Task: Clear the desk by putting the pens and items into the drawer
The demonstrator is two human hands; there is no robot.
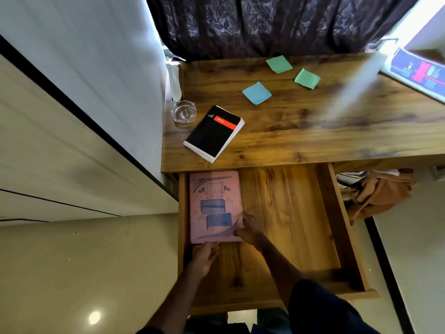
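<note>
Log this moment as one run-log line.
stage: stowing pink book | drawer: open | left hand: grips near edge | right hand: grips near right corner | on desk: black notepad, three sticky notes, glass dish

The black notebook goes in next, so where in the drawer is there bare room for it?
The bare wood between the pink book and the right wall of the drawer is free. The left side is crowded: the book lies there, with the left hand and right hand holding its near edge.

Ahead of you: dark patterned curtain point(265, 25) behind the wooden tabletop point(289, 131). White wall point(84, 56) left. Glossy beige floor point(84, 273), one bright glare.
</note>
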